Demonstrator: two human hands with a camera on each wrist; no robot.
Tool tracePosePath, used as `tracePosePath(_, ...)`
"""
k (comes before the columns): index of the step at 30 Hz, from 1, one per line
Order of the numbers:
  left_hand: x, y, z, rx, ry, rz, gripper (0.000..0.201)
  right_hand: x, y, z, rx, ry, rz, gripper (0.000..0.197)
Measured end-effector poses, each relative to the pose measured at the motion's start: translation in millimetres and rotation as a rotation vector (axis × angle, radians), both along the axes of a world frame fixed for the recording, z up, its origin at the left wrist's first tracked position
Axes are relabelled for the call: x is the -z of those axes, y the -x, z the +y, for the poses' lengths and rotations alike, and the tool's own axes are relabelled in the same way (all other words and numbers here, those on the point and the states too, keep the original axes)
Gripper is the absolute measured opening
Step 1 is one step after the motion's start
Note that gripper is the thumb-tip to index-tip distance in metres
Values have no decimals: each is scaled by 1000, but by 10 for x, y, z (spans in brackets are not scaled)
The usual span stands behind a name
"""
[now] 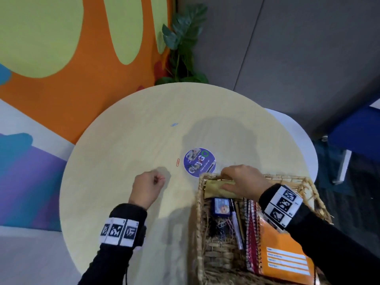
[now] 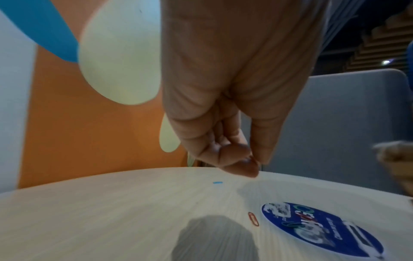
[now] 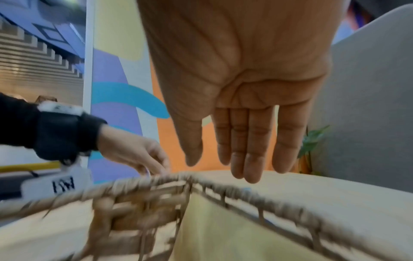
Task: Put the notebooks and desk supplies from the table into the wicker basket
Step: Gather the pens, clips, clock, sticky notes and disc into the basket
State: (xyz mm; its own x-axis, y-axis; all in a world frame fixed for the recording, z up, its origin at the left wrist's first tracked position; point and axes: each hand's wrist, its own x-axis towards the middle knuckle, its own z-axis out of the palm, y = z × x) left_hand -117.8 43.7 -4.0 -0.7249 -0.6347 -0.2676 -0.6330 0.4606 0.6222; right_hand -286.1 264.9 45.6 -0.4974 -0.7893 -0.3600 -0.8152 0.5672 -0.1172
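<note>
Left hand (image 1: 146, 187) pinched something tiny, unclear what, right hand (image 1: 242, 179) lay flat-fingered over the wicker basket (image 1: 200, 204); red paper clip (image 1: 178, 162) mid-table, blue one (image 1: 174, 124) farther back: light, flat, slippery, probably needing fingertip nipping.

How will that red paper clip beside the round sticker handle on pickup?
The red paper clip lies flat on the smooth table, so it will probably slide under a fingertip rather than lift. Thin wire, likely very light and stiff. The left hand already pinches something small, seemingly another clip, so a fingertip pinch seems workable.
</note>
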Motion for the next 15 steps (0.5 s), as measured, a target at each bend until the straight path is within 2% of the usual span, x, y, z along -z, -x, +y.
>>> tracePosePath(4,168,675,-92,-9,-3,-7,15,-147,140,-56,60,193,2,30)
tracePosePath(8,379,1013,-106,-52,-47,-110,18,-220,295,-146,93,253,-21,23)
tracePosePath(15,547,1183,-154,-40,2,-206,22,-229,626,-648,27,159,-59,20)
